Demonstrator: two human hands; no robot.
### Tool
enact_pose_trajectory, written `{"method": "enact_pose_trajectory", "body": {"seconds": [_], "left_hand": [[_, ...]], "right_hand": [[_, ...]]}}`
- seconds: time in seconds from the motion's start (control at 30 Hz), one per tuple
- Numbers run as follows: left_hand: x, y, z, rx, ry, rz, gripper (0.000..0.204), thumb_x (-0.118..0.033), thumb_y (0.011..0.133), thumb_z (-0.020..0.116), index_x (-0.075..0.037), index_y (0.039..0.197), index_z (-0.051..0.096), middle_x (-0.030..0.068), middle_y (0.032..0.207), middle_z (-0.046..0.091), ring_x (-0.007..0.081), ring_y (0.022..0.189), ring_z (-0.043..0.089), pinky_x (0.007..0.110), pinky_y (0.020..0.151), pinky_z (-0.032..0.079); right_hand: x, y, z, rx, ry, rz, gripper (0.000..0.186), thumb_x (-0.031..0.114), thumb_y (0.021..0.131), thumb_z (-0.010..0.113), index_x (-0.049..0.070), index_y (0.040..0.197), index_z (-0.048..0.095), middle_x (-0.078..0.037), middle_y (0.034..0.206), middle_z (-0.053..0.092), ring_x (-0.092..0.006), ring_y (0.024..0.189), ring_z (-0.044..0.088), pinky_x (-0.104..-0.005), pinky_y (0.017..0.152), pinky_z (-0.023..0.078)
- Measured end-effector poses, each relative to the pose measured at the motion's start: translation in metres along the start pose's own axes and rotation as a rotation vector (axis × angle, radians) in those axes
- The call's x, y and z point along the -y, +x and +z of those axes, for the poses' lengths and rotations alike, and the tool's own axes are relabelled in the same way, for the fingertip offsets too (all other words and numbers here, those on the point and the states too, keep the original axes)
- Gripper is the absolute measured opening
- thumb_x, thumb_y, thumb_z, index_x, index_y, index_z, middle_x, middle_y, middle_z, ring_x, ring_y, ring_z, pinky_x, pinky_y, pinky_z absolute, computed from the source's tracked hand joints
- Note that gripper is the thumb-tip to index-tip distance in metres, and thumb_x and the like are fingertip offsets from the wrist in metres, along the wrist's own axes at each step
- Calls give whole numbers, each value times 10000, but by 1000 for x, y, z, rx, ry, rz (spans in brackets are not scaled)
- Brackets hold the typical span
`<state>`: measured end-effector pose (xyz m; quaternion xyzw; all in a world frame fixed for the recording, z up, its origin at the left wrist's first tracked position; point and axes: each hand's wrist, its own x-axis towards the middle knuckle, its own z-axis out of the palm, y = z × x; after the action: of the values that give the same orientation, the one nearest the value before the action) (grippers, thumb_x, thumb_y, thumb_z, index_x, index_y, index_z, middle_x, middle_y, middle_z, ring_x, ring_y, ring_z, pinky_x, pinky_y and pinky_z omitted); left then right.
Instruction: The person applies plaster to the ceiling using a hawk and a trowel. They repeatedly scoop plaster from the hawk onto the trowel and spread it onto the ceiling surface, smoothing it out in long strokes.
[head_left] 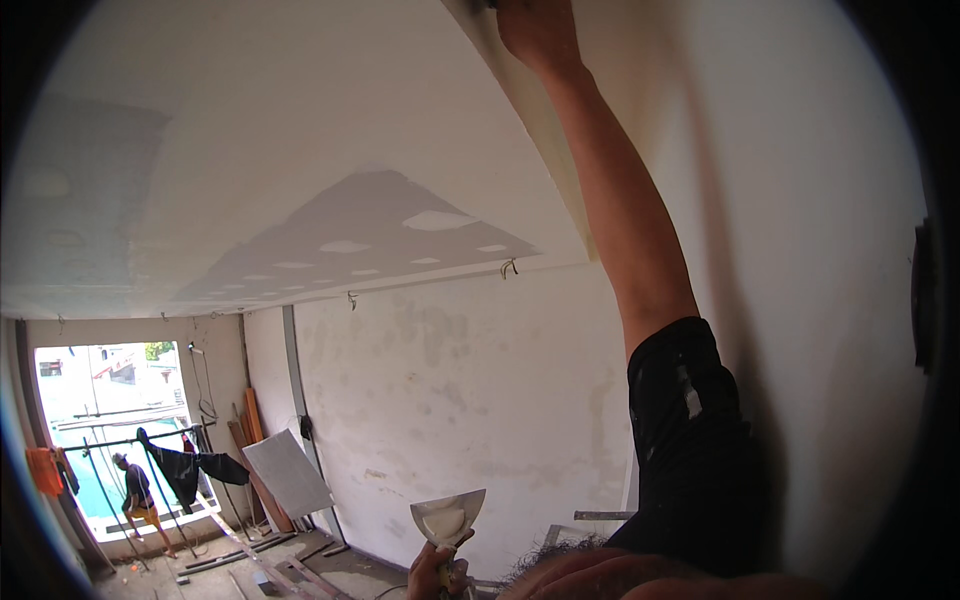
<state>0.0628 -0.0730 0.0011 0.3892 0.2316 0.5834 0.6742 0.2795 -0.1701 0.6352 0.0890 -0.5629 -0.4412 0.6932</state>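
My left hand [440,572], low in the view, is closed round the handle of a wide putty knife [463,503]. The blade points up and carries a lump of off-white putty [443,522]. High above, my right arm in a black sleeve stretches up to the ceiling edge [520,115] beside the right-hand wall [800,200]. My right hand [540,35] is closed by that edge, its fingers partly cut off by the top of the picture. A small dark piece of something shows at the fingers; its kind cannot be made out.
The ceiling has a grey board area [370,215] with several white filler patches; wires [509,268] hang along its edge. At the far left, a person [138,490] is near a bright window opening with a rail of clothes [175,470]. A pale board [287,472] and planks lean there.
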Motion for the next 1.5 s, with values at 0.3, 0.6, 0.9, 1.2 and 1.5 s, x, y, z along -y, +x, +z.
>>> {"method": "enact_pose_trajectory", "body": {"seconds": [0.3,0.6,0.9,1.2,1.5], "left_hand": [[1,-3,1,-5,-1,-11,384,-253,1063,510,-124,1423,535,-8,710,524,70,482,456,213,396,392],[-2,-6,1,-28,-20,-20,385,-245,1064,508,-127,1429,537,-19,682,508,67,482,453,213,402,394],[0,-5,1,-22,-7,-21,410,-231,1061,504,-147,1462,510,-26,670,492,55,462,424,195,378,360],[1,-4,1,-40,4,-32,444,-215,1058,500,-169,1499,480,-32,661,475,41,438,392,175,350,321],[-3,-16,15,-52,-24,21,441,-195,1049,498,-166,1489,491,-35,661,471,46,436,393,186,353,333]], "right_hand": [[0,0,-1,99,-105,-45,358,179,1078,462,34,1388,567,-235,1304,668,-394,1208,645,-440,1026,506],[8,-14,-17,-28,103,45,401,264,1104,442,1,1383,564,-221,1290,678,-362,1193,656,-431,1029,496],[5,1,-4,-2,23,37,405,242,1100,433,-10,1394,550,-231,1310,665,-376,1206,646,-437,1038,487],[1,4,-3,-10,17,-5,410,220,1087,436,-17,1406,538,-239,1312,661,-388,1205,645,-441,1039,490],[0,4,-1,7,-8,16,399,202,1081,430,-16,1395,543,-248,1289,667,-395,1186,651,-450,1024,497]]}}
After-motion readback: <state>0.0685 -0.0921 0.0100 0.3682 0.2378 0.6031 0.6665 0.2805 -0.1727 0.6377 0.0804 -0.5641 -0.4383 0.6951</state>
